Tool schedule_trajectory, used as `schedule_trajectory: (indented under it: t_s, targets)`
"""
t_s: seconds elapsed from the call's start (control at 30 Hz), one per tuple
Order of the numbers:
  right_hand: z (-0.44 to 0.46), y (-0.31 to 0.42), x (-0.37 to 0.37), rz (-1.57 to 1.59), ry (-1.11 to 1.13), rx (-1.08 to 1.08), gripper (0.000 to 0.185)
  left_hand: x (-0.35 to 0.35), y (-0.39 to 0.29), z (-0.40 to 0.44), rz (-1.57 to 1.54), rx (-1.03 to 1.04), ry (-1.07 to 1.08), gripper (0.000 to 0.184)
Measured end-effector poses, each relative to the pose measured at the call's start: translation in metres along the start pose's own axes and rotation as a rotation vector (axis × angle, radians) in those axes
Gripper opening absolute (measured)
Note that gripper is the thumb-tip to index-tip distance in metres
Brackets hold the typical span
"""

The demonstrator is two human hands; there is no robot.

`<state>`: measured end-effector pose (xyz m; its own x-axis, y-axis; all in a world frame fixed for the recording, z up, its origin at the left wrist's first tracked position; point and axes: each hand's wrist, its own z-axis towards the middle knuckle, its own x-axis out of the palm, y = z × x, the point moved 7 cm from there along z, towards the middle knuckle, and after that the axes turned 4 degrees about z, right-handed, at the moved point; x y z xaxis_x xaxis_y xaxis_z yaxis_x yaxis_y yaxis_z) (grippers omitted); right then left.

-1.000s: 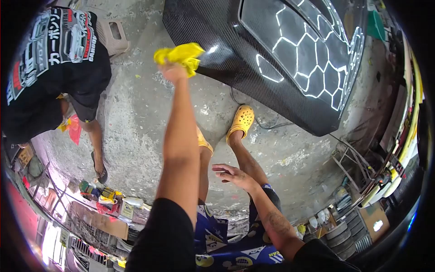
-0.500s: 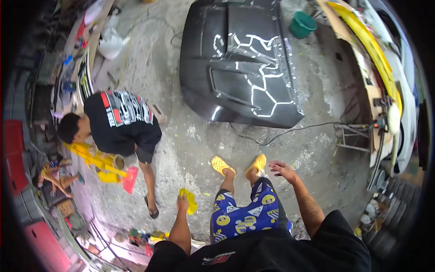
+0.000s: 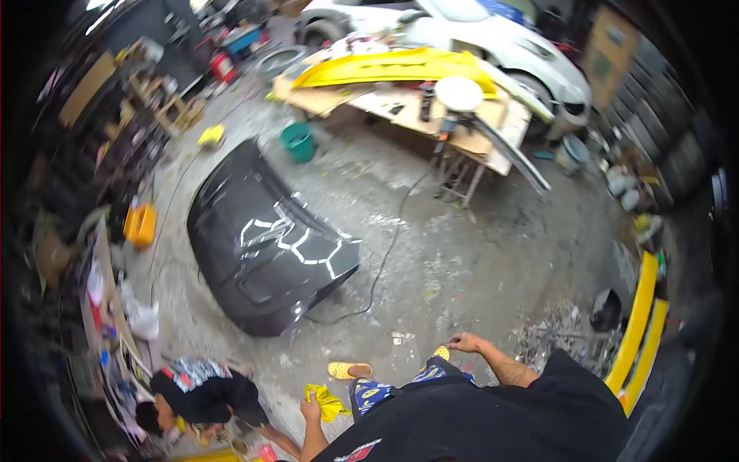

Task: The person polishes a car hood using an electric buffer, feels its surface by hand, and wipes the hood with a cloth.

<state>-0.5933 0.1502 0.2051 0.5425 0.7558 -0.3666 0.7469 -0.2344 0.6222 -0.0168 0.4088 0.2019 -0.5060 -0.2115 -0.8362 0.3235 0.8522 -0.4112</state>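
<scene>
My left hand (image 3: 311, 410) is closed around a crumpled yellow cloth (image 3: 329, 403) that hangs beside my leg. My right hand (image 3: 465, 343) is held out low in front of me, fingers loosely stretched and holding nothing, close above one of my yellow clogs (image 3: 441, 353). Ahead and to the left a dark car hood (image 3: 246, 296) lies with white lines in an angular pattern on its surface. Neither hand touches the hood.
A bench (image 3: 500, 154) carries a yellow car panel (image 3: 385, 68) and a power tool with a round white pad (image 3: 459, 94). A cord (image 3: 398, 231) crosses the floor. A green bucket (image 3: 297, 142) stands by the hood; a person (image 3: 204, 393) bends down at lower left.
My view has swung to the right, so the hood and the bent person now sit further left. The cloth stays in my left hand; my right hand's fingers are less spread.
</scene>
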Motion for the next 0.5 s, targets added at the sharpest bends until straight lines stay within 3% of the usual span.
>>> schedule_trajectory:
  t_s: [0.17,0.27,0.37,0.43,0.5]
  targets:
    - [-0.111,-0.128,0.0,0.192,-0.088,0.179,0.054,0.061,-0.132,-0.023,-0.062,0.08,0.293,0.078]
    - [-0.175,-0.148,-0.008,0.445,-0.059,0.39,0.054,0.099,-0.208,-0.029,-0.087,0.119,0.342,0.078]
    - [-0.187,-0.163,-0.021,0.572,-0.145,0.332,0.048,0.145,-0.277,-0.023,-0.21,0.179,0.54,0.074]
    - [-0.178,-0.166,-0.032,0.657,-0.155,0.396,0.048,0.13,-0.38,-0.067,-0.364,0.197,0.687,0.068]
    - [-0.161,-0.158,-0.051,0.741,-0.166,0.414,0.046,0.161,-0.435,-0.056,-0.254,0.326,0.677,0.065]
